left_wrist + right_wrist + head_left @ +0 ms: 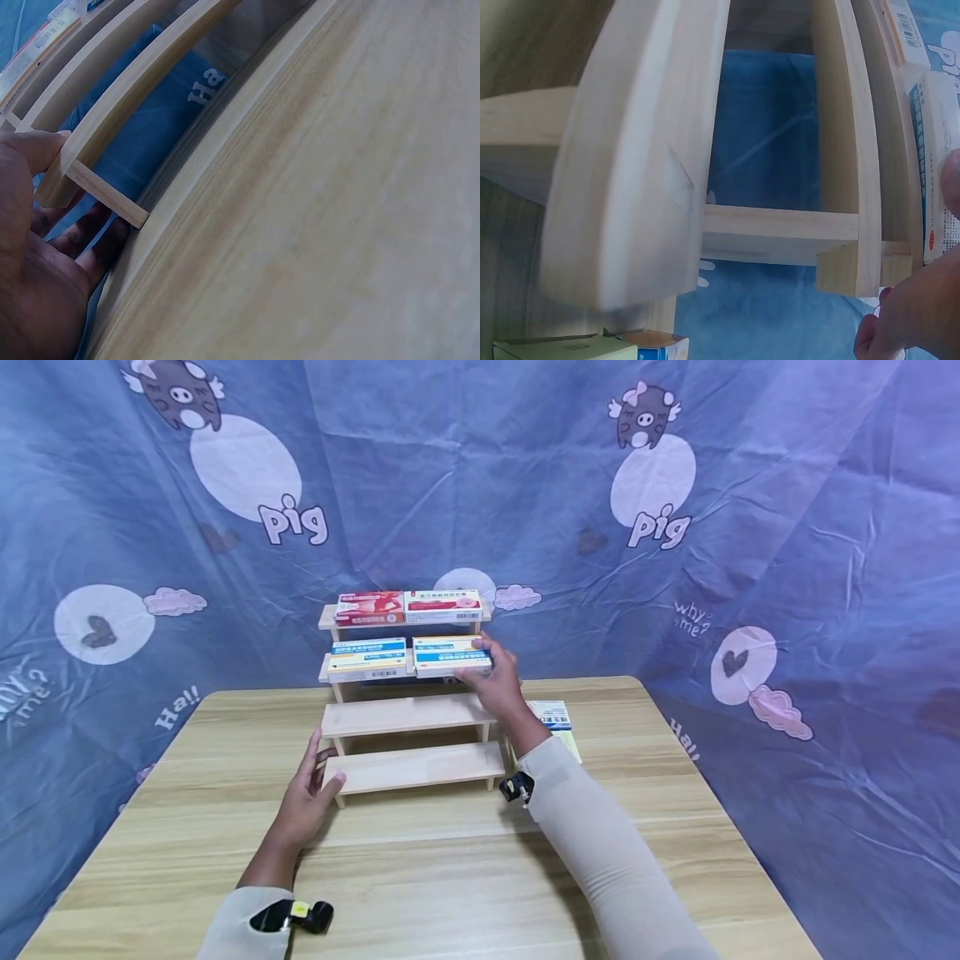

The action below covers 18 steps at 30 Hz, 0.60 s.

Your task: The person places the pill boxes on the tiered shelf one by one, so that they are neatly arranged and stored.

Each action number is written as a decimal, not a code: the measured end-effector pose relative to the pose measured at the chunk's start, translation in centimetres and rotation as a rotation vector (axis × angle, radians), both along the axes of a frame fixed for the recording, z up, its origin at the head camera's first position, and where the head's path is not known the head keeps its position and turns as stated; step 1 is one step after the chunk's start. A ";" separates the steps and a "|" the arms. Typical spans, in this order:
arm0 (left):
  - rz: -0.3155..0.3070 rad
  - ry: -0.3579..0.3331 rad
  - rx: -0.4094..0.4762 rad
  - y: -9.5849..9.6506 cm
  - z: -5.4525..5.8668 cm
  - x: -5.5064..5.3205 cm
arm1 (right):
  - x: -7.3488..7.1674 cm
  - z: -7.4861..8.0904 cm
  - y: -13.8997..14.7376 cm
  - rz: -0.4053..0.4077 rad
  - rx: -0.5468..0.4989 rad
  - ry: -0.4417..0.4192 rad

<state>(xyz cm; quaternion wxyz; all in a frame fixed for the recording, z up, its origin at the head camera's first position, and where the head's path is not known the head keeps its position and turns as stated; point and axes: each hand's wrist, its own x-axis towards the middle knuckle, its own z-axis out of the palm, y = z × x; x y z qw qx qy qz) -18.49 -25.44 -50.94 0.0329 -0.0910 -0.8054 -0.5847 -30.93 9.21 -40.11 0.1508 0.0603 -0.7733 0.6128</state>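
A stepped wooden rack [405,717] stands on the table. My left hand [303,802] grips the left end of its lowest step, the thumb on top and the other fingers beside and below the board. On the second step from the top, my right hand [501,687] holds the right end of a blue-and-white medicine box [448,653] between thumb and fingers. The right wrist view shows a fingertip on that white box [936,150]. To its left lies a similar medicine box [367,658]. The top step carries a red medicine box [369,607] and a white-and-red one [442,605].
Right of the rack, partly behind my right forearm, a blue-and-white box [551,713] and a pale green box [566,745] lie on the wooden table [420,877]. A blue printed cloth [465,485] hangs behind and at the sides.
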 end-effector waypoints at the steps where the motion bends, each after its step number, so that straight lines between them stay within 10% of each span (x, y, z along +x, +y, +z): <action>1: -0.001 0.003 0.002 0.0 0.0 0.0 | 0.0 0.0 -0.1 -0.008 0.005 -0.009; 18: 0.003 -0.049 -0.006 0.1 0.0 -0.2 | 0.7 -0.5 -1.4 -0.069 0.085 -0.054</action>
